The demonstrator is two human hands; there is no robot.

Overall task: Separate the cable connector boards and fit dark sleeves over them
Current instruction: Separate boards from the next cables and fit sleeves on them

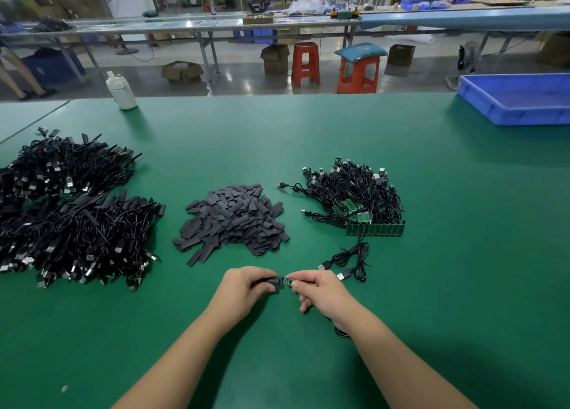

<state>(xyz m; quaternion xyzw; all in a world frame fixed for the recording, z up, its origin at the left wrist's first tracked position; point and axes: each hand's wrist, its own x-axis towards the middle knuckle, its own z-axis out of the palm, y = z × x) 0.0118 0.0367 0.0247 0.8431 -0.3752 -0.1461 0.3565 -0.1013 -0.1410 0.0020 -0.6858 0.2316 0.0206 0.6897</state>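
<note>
Head view: the person is working low at the middle of the green bench [308, 149], both hands meeting over it. The left hand [246, 288] is pinching a dark sleeve [267, 281], its fingers [266, 286] curled round it. The right hand [320, 288] is pinching a small green connector board [287, 281] at its far end, fingers curled, the board's cable [342, 334] trailing out beneath the wrist. Board and sleeve are meeting end to end, with most of the board showing between the two hands.

By my reading, the sleeving step is in hand: the board is already parted from its strip and is just entering the sleeve mouth. The next move is calling for the sleeve to be slid along until the board is covered, keeping both in line so the flat edge does not snag.

Beyond the hands, a pile of loose sleeves [231, 220] is lying at the centre. To its right a tangle of unsleeved cables [354, 192] is resting with a strip of joined boards [374, 229] at its near edge. On the left, heaps of cables [77, 211] are lying, seemingly finished. A blue tray [518, 112] is sitting at the far right, a white bottle [121, 92] at the far left edge.
</note>
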